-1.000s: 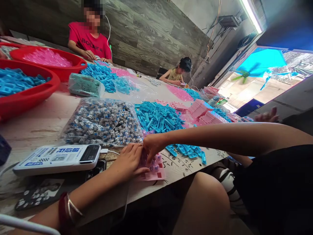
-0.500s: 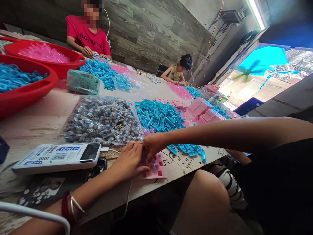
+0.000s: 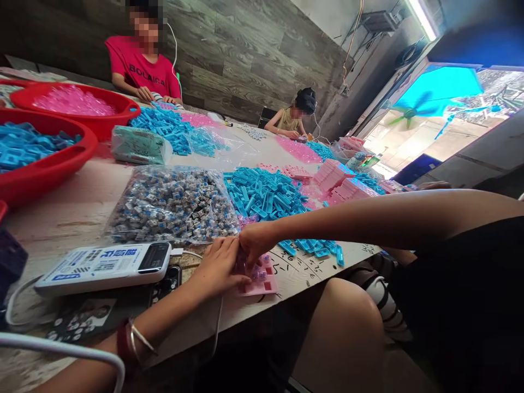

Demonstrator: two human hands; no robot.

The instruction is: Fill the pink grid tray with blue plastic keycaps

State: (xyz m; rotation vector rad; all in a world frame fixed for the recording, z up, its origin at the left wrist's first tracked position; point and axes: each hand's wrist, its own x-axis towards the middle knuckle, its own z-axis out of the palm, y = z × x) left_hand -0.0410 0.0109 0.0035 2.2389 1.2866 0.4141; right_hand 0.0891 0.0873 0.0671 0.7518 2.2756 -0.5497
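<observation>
Head view: both hands' grips [image 3: 219, 267] [image 3: 251, 243] pinch pieces into pink tray [image 3: 262, 283] beside bagged switches [image 3: 174, 204].

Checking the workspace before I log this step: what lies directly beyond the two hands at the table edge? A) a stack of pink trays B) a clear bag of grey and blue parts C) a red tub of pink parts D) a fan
B: the clear bag of grey and blue parts lies just beyond the left hand and right hand, which meet over the pink tray.

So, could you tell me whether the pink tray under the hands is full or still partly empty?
Partly empty: the pink tray shows bare slots along its near edge, with small pieces seated further back beside the right hand.
</observation>
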